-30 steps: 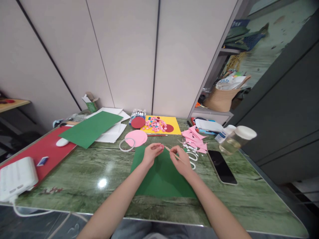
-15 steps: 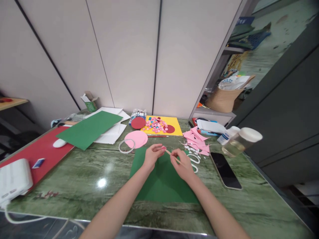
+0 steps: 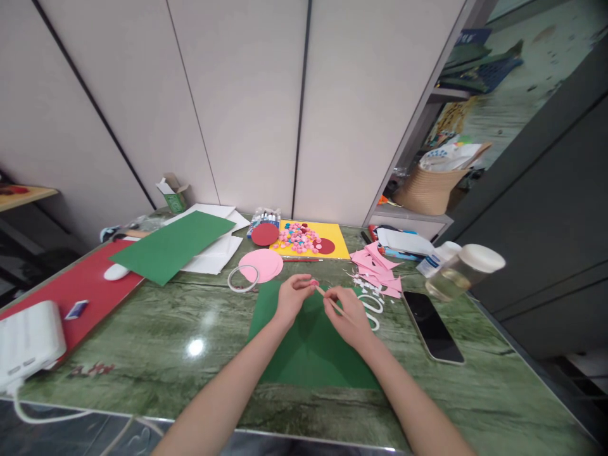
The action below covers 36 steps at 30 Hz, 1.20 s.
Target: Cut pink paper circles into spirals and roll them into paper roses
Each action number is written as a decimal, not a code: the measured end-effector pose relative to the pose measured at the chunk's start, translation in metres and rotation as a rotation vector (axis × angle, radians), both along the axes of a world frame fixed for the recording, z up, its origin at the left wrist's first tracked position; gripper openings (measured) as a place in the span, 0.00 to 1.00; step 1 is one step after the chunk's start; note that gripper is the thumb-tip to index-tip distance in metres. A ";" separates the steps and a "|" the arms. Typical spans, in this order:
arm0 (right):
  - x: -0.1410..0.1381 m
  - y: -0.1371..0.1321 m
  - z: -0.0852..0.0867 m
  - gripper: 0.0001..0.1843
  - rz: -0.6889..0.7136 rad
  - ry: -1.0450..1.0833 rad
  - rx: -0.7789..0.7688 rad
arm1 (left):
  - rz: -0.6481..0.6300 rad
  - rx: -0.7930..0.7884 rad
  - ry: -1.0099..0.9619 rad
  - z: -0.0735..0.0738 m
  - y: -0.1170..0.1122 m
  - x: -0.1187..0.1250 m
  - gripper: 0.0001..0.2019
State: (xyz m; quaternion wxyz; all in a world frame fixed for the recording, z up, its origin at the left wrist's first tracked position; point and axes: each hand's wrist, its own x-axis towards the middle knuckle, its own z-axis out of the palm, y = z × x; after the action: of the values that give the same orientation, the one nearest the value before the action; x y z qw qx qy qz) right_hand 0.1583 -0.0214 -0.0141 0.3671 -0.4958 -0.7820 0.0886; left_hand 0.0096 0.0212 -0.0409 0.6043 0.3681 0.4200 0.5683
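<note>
Between the fingertips of my left hand (image 3: 293, 297) is a small pink paper piece (image 3: 314, 283), apparently curled; its exact shape is too small to tell. My right hand (image 3: 348, 315) pinches a thin pale wooden stick (image 3: 336, 308), whose tip meets the pink piece. Both hands are above a dark green sheet (image 3: 313, 361) lying on the table. Beyond them, a yellow sheet (image 3: 335, 231) bears a heap of small pink, blue and red pieces (image 3: 299, 237). Pink paper circles (image 3: 261, 265) and a white ring (image 3: 243, 289) lie to the left.
Pink paper scraps (image 3: 375, 266), white paper loops (image 3: 374, 305) and a phone (image 3: 433, 327) are on the right, with a clear lidded jar (image 3: 451, 278) behind. Another green sheet (image 3: 175, 246), red paper (image 3: 71, 291) and a white power bank (image 3: 31, 339) occupy the left.
Both hands keep nearly the same pose, the stick still against the pink piece. The whole view has shifted very slightly.
</note>
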 end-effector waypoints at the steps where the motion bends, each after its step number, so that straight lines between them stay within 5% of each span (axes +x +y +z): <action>1: 0.000 0.000 0.000 0.04 0.011 0.000 0.011 | 0.001 0.004 0.003 0.000 0.000 0.000 0.19; 14: 0.002 0.006 -0.012 0.08 0.070 -0.051 0.360 | 0.011 -0.003 -0.026 0.004 -0.004 0.000 0.21; 36: 0.004 0.006 -0.012 0.06 0.018 -0.155 0.415 | 0.018 -0.044 -0.075 -0.001 -0.006 0.004 0.20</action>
State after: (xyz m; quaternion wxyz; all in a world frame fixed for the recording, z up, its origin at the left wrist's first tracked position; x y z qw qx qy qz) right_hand 0.1622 -0.0153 -0.0260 0.3996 -0.4080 -0.8136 -0.1094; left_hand 0.0133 0.0155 -0.0415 0.6226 0.3293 0.4128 0.5775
